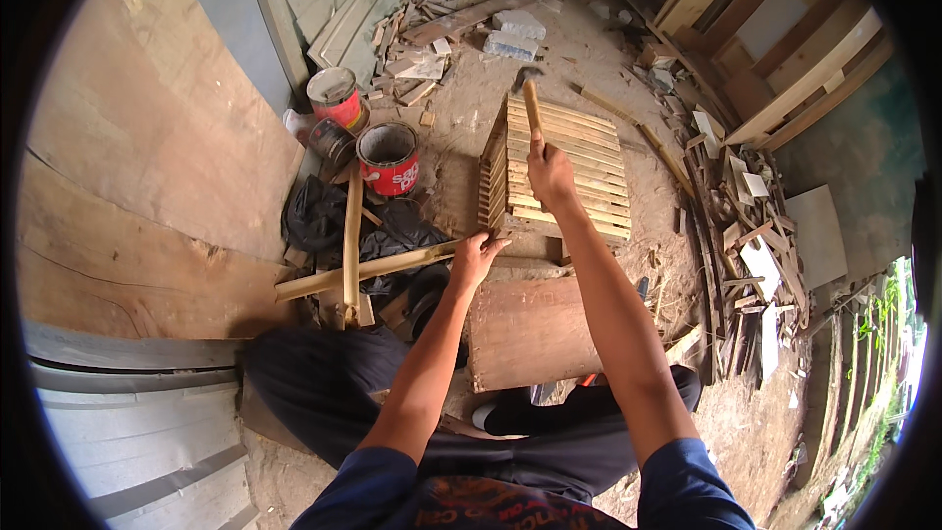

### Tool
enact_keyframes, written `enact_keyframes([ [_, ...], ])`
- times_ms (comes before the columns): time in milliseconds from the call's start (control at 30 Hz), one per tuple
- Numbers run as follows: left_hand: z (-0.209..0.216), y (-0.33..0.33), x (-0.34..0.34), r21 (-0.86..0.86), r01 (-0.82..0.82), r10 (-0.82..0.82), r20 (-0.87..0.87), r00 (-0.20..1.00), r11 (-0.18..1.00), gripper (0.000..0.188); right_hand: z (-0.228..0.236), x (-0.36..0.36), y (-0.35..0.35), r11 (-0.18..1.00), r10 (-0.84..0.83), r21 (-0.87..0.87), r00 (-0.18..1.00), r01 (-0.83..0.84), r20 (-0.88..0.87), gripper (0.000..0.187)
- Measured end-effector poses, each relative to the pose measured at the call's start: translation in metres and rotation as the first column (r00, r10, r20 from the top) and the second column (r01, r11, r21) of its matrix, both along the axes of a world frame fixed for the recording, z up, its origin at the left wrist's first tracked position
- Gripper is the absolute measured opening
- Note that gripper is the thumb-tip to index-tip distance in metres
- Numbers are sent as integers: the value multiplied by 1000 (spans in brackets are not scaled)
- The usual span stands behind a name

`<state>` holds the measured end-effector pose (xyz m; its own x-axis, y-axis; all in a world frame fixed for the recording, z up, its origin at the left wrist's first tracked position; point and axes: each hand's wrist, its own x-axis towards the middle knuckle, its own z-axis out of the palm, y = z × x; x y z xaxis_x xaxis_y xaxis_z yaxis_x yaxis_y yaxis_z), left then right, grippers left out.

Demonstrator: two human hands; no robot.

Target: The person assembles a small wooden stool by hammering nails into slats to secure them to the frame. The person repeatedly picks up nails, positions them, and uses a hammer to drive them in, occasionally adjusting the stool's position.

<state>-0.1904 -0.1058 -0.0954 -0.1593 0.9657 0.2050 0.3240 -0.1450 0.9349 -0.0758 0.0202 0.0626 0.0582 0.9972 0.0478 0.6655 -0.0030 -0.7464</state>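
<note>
My right hand is wrapped round the wooden handle of a hammer, held above a slatted wooden crate. The hammer's dark head points away from me, over the crate's far left part. At the crate's near left corner, my left hand is closed, with its thumb pointing right. What its fingers pinch is too small to make out. A long pale wooden strip runs from the left up to this hand; whether it is gripped cannot be seen. A reddish-brown board lies between my legs and the crate.
Red paint cans and a black plastic bag stand to the left. Scrap wood is heaped along the right. Grey blocks lie beyond the crate. Large plywood sheets lean at the left, pallet-like frames at the far right.
</note>
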Motion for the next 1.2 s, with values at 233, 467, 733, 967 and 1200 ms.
enact_keyframes([
  [233,-2,-6,-7,-35,-17,17,-21,1000,999,58,8,-13,-5,990,23,-139,991,-4,131,74],
  [467,0,-1,-8,-126,5,-13,-63,998,992,59,10,-11,17,999,-21,-24,998,22,56,72],
  [733,3,-11,-15,-78,-44,39,-65,997,996,58,33,-15,25,940,45,-339,997,-23,58,70],
  [967,0,-5,-21,-143,-13,-5,-129,992,990,55,28,-25,30,990,29,-140,999,-24,32,71],
  [1200,-3,-13,-25,-156,-83,71,-85,994,984,55,42,-34,36,911,54,-410,998,-36,32,69],
])
